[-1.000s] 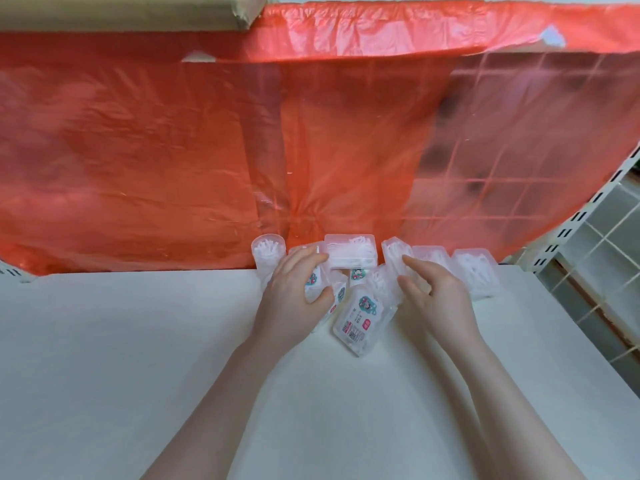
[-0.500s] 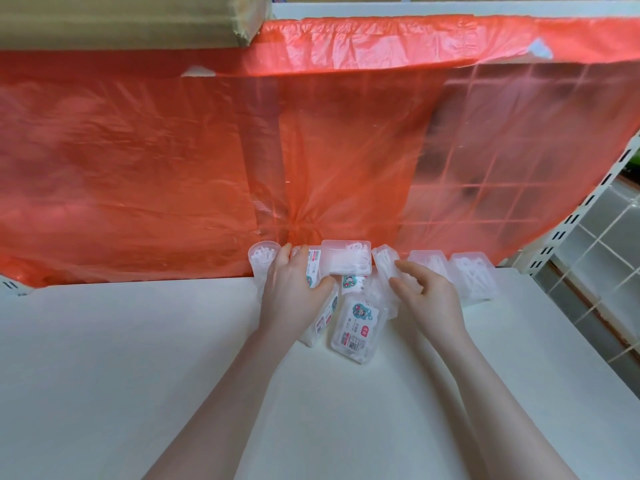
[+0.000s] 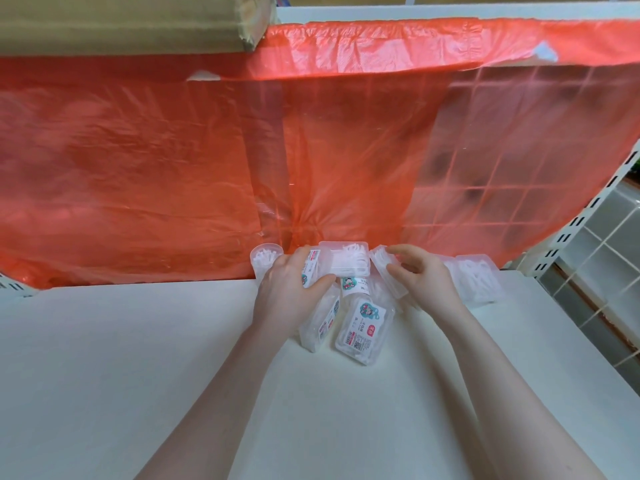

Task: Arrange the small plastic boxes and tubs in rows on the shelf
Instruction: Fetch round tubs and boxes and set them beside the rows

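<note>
So the little clear plastic boxes are bunched up at the back of the white shelf (image 3: 121, 358), right against the orange plastic sheet (image 3: 173, 168) hanging behind it. One flat box (image 3: 346, 259) full of white picks sits highest in the pile, turned sideways, and a round tub (image 3: 265, 259) of white sticks stands upright at the left end, just beside the left hand. The left hand (image 3: 289, 289) has its fingers curled round a labelled box (image 3: 311, 268) with the thumb tucked under it, so that one's properly gripped. The right hand (image 3: 424, 280) is curled over a tilted box (image 3: 386, 271), fingers on top and thumb at the side, looks like a pinch but the contact is a bit blurry. Closer to the camera two more boxes lie loose: a labelled box with a barcode (image 3: 363, 329) lying flat at an angle, and another one on its edge (image 3: 320, 322) partly under the left wrist. Off to the right a box of picks (image 3: 479, 278) leans by the sheet. Cardboard box (image 3: 121, 22) up top left, and a white slotted upright (image 3: 571, 237) on the right with tiles behind it.
</note>
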The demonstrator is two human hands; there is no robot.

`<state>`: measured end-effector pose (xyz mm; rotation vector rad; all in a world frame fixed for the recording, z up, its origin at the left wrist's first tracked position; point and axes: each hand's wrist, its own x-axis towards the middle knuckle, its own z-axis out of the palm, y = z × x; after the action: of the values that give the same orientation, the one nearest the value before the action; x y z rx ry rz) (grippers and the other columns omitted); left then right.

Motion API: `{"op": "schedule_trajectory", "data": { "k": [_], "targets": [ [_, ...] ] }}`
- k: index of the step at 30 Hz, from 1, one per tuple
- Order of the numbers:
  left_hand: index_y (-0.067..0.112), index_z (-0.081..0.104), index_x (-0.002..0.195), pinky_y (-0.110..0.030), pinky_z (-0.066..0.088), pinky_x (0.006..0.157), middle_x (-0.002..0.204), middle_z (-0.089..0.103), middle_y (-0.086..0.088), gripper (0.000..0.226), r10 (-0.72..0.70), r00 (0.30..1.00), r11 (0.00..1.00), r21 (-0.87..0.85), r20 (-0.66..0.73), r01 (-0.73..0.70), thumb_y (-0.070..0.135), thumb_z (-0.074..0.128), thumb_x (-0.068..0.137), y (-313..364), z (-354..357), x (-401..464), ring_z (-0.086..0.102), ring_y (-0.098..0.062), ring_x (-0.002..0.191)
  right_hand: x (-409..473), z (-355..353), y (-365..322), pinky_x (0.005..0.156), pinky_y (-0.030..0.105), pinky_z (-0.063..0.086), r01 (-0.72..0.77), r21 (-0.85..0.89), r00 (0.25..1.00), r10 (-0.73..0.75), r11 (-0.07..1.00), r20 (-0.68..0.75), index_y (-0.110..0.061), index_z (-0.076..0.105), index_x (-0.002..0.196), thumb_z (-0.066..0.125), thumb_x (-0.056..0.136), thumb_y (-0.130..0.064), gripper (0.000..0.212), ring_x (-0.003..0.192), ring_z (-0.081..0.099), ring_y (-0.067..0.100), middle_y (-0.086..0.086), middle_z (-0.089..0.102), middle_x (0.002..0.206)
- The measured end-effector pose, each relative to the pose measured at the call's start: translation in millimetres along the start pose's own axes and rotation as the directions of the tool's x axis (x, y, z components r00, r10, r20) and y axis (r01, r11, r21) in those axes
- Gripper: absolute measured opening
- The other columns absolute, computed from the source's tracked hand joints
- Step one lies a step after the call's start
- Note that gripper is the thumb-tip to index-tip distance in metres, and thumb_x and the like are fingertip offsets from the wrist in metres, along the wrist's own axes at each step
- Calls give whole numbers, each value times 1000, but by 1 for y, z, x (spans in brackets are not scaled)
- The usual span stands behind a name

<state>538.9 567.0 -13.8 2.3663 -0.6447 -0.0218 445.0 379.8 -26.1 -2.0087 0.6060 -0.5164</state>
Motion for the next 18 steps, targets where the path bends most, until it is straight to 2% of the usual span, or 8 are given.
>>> {"op": "schedule_trajectory", "data": {
  "k": [3, 6, 8, 11, 14, 16, 18],
  "targets": [
    [29, 40, 139, -31, 37, 93, 135, 49, 1, 61, 17, 1000, 1000, 3, 7, -17, 47, 60, 84, -1, 0, 0, 44, -19, 124, 7, -4, -2, 79, 33, 46, -25, 37, 999, 23, 999, 41, -22, 61, 94, 65, 82, -7, 19, 91, 57, 19, 1, 64, 98],
    [29, 41, 139, -31, 38, 92, 133, 50, 1, 60, 19, 1000, 1000, -13, 11, -19, 44, 62, 84, 0, -1, 0, 45, -19, 122, 14, -10, -6, 64, 24, 41, -60, 15, 993, 58, 998, 103, -23, 56, 84, 69, 79, -8, 20, 75, 54, 11, -3, 61, 89],
    [30, 42, 137, -30, 38, 89, 131, 50, 2, 58, 14, 1000, 1000, -16, 16, -14, 41, 63, 84, 1, -2, 0, 46, -19, 121, 19, -13, -7, 64, 25, 40, -97, -5, 987, 96, 995, 132, -22, 56, 83, 72, 76, -10, 21, 73, 54, 12, -1, 61, 89],
    [24, 50, 125, -30, 39, 77, 118, 55, -1, 48, -2, 999, 1000, 5, 34, 2, 36, 65, 81, 3, -2, 3, 52, -23, 110, 23, -16, -6, 70, 29, 43, -164, -46, 972, 169, 985, 161, -20, 57, 91, 75, 74, -15, 25, 79, 56, 15, 2, 61, 95],
    [17, 52, 110, -30, 34, 67, 104, 55, -3, 38, -55, 997, 997, 50, 59, 52, 33, 65, 78, 6, -4, 6, 54, -25, 98, 20, -14, -7, 75, 31, 45, -194, -76, 967, 204, 978, 151, -11, 56, 110, 76, 72, -18, 44, 88, 58, 19, 5, 60, 98],
    [12, 51, 106, -30, 34, 66, 105, 54, -6, 37, -86, 994, 990, 114, 73, 77, 32, 64, 77, 9, -7, 9, 53, -25, 95, 16, -11, -8, 71, 35, 43, -154, -107, 979, 166, 982, 116, 3, 57, 109, 74, 70, -16, 46, 79, 56, 24, 12, 58, 85],
    [11, 50, 101, -31, 35, 65, 104, 54, -7, 35, -96, 992, 986, 142, 87, 83, 30, 65, 76, 13, -10, 9, 51, -24, 89, 12, -9, -9, 63, 31, 34, -105, -121, 989, 117, 987, 94, 6, 59, 103, 72, 68, -15, 43, 68, 45, 19, 7, 48, 75]
  ]
}}
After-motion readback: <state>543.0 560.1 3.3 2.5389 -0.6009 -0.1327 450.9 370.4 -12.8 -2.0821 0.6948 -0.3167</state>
